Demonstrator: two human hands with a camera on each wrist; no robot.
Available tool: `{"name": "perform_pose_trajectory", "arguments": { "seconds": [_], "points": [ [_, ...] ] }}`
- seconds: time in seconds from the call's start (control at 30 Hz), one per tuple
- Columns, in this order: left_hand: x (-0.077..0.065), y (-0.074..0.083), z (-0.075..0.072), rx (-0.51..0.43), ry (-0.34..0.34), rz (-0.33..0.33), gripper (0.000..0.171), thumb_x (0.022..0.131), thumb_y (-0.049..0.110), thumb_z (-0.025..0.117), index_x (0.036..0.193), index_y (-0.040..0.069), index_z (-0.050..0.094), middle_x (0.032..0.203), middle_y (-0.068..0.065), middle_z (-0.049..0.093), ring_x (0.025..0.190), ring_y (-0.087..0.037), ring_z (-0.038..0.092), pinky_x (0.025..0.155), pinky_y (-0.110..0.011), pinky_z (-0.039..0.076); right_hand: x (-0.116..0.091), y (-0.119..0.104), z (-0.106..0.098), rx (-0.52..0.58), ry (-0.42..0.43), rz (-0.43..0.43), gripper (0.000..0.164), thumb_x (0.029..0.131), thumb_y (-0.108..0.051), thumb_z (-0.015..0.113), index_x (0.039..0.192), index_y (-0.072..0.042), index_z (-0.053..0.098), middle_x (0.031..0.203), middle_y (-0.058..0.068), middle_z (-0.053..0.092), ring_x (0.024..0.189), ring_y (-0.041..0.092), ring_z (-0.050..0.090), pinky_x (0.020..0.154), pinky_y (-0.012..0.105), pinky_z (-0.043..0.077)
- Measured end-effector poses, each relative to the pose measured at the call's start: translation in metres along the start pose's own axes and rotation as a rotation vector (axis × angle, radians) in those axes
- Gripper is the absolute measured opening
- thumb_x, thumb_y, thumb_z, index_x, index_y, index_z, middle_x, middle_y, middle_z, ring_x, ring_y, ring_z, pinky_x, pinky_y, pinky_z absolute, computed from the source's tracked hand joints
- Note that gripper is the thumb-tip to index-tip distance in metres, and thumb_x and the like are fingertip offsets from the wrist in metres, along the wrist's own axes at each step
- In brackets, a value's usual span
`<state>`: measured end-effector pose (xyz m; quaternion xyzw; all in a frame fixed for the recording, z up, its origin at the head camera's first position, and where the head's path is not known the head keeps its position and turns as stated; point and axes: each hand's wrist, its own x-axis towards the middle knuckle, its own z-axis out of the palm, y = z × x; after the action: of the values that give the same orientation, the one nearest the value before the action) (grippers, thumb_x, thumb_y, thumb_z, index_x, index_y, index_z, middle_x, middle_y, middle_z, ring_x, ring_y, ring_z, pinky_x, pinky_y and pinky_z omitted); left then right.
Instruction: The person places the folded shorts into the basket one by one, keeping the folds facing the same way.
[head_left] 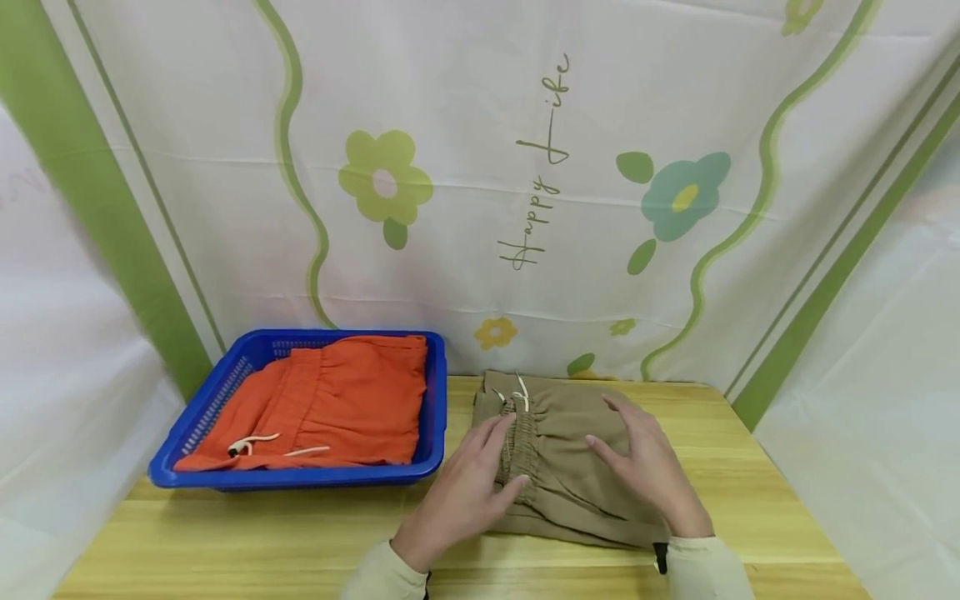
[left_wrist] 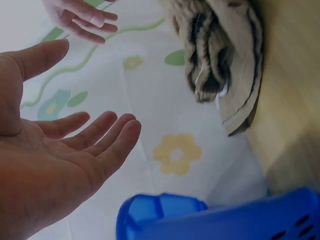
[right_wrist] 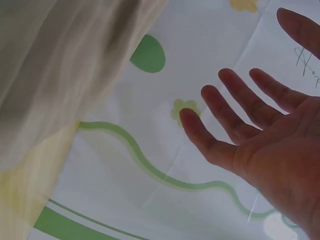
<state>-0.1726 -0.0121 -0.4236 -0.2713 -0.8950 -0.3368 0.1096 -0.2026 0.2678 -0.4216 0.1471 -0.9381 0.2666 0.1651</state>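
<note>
One pair of khaki drawstring pants (head_left: 577,483) lies folded in a soft, roughly rectangular bundle on the wood-grain worktop (head_left: 300,542), its elastic waistband (head_left: 528,442) puckered beside a thin white cord (head_left: 526,404). The left hand (head_left: 468,483) hovers by the waistband and the right hand (head_left: 651,458) over the smoother cloth, fingers of both apart, gripping nothing. To the left, a blue perforated plastic basket (head_left: 292,478) holds folded orange drawstring pants (head_left: 367,400).
</note>
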Motion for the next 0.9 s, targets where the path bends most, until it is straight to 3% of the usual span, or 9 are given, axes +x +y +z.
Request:
{"name": "perform_pose_trajectory", "arguments": {
  "seconds": [0.33,0.57,0.9],
  "points": [
    [-0.002,-0.006,0.017,-0.124,-0.014,-0.102,0.083,0.094,0.032,0.074,0.159,0.007,0.03,0.155,-0.019,0.04,0.141,-0.035,0.041,0.109,-0.055,0.04,-0.005,0.019,-0.002,-0.062,-0.05,0.146,0.075,0.094,-0.029,0.075,0.148,0.01,0.041,0.14,0.034,0.051,0.129,0.055,0.043,0.104,0.069,0.034],
    [0.001,-0.017,0.026,-0.244,-0.001,-0.183,0.08,0.096,0.031,0.072,0.158,0.003,0.03,0.156,-0.023,0.037,0.141,-0.043,0.037,0.109,-0.061,0.036,-0.007,0.032,-0.003,-0.098,-0.174,0.313,0.083,0.097,-0.039,0.068,0.15,0.014,0.032,0.145,0.04,0.039,0.13,0.06,0.037,0.101,0.073,0.034],
    [-0.001,-0.025,0.032,-0.3,-0.018,-0.284,0.084,0.096,0.031,0.072,0.156,-0.007,0.027,0.153,-0.032,0.033,0.139,-0.049,0.037,0.108,-0.063,0.035,-0.006,0.045,0.002,-0.109,-0.236,0.48,0.088,0.096,-0.041,0.066,0.148,0.018,0.027,0.14,0.048,0.035,0.127,0.065,0.035,0.098,0.076,0.034]
  ]
}}
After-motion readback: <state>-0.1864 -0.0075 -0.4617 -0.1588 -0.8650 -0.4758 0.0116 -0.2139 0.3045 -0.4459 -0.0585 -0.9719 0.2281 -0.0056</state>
